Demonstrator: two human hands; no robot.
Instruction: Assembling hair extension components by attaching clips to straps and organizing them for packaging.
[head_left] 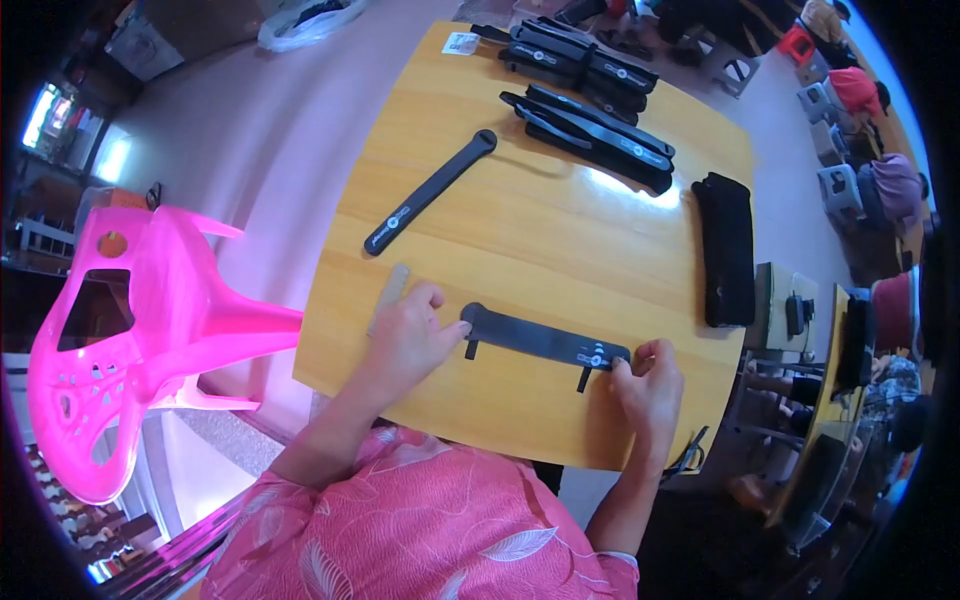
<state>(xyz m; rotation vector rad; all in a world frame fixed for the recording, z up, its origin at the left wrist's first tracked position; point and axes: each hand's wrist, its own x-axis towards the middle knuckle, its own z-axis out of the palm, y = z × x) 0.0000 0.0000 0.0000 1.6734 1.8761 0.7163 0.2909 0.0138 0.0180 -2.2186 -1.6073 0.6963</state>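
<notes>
A flat black strap [545, 338] with a rounded left end and a pale printed mark near its right end lies across the near part of the table. My left hand [402, 345] pinches the rounded end between thumb and finger. At the other end, my right hand [652, 390] grips the strap's corner the same way. Two short black tabs [583, 379] stick out below the strap, one towards each end. Beside my left hand, partly covered by it, is a pale ruler-like strip [397, 285]. Farther off, another black strap [430, 193] lies slantwise.
Bundled black straps [580, 65] and a second stack [600, 140] lie at the wooden table's [480, 240] far side. A folded black bundle [724, 250] sits along its right edge, scissors [688, 455] at the near right corner. A pink plastic chair [190, 270] stands left; people sit at right.
</notes>
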